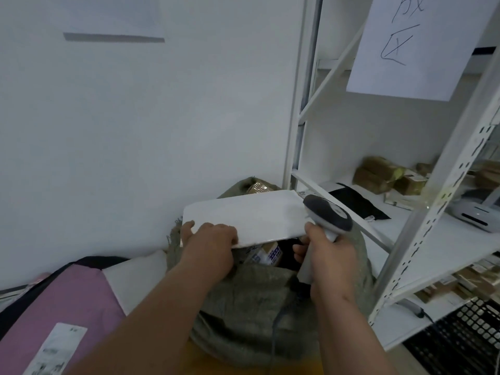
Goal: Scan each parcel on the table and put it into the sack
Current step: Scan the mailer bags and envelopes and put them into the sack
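Observation:
My left hand [209, 240] grips the near left edge of a flat white parcel [259, 216], held level above the open mouth of a grey-green woven sack [251, 301]. Inside the sack lie other parcels [266, 254], one brown with a printed label. My right hand [328, 262] grips the handle of a grey and white barcode scanner [328, 215], whose head sits at the parcel's right end. The scanner's cable runs down over the sack.
A pink parcel [67, 301] with a white label and a white parcel [138, 277] lie at the lower left. A white metal shelf [433, 207] stands at the right, holding brown taped parcels [378, 174], a black bag and a small printer [473, 212]. A white wall is behind.

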`<action>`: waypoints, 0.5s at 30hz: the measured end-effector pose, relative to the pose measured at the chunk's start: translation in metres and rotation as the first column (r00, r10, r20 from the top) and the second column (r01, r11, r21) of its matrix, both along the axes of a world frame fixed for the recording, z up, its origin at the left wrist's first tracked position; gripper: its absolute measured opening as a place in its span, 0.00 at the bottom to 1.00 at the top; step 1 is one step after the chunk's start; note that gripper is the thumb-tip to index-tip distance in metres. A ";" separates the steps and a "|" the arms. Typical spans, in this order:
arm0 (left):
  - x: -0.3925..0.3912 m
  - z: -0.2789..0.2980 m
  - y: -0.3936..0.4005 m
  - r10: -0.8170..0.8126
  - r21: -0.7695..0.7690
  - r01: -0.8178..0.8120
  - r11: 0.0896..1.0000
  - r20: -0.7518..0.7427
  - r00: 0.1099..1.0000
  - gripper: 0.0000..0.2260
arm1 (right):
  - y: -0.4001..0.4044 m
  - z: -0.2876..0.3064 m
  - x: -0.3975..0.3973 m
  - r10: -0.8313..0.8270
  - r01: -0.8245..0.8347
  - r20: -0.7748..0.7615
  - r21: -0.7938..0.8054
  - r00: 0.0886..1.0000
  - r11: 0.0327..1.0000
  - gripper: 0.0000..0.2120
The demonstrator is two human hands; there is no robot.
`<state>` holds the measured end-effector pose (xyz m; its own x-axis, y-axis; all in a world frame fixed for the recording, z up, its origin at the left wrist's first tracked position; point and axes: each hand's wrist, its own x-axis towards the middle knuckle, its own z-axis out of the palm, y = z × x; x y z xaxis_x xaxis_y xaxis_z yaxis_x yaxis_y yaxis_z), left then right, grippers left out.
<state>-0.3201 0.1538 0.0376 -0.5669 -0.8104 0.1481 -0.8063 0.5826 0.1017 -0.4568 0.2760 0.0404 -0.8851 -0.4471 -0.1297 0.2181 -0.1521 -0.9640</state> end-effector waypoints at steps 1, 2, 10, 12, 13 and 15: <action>-0.005 0.004 0.003 -0.026 0.003 0.026 1.000 0.016 1.000 0.19 | 0.001 0.002 -0.002 0.011 -0.011 -0.009 0.002 1.000 1.000 0.08; -0.008 0.008 0.005 -0.052 -0.006 0.052 0.999 0.030 0.998 0.19 | 0.002 0.004 -0.004 0.015 -0.015 -0.020 0.007 1.000 1.000 0.07; -0.019 0.017 0.015 -0.193 0.080 0.182 0.980 0.164 0.967 0.24 | 0.020 0.007 -0.034 -0.008 0.017 -0.086 0.104 0.996 0.994 0.09; -0.025 0.016 0.018 -0.245 0.137 0.222 0.965 0.184 0.952 0.34 | 0.023 0.004 -0.042 -0.003 0.010 -0.059 0.128 0.998 0.992 0.13; -0.030 0.014 0.020 -0.265 0.157 0.237 0.959 0.191 0.945 0.35 | 0.024 0.002 -0.045 0.002 0.004 -0.038 0.137 0.999 0.991 0.13; -0.040 0.007 0.022 -0.296 0.209 0.254 0.944 0.201 0.934 0.31 | 0.026 -0.003 -0.054 0.008 -0.010 0.009 0.148 1.000 0.989 0.11</action>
<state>-0.3599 0.1761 0.0446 -0.7728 -0.6185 -0.1422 -0.6302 0.7744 0.0569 -0.5107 0.3023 0.0372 -0.8798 -0.4302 -0.2024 0.2267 -0.0054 -0.9740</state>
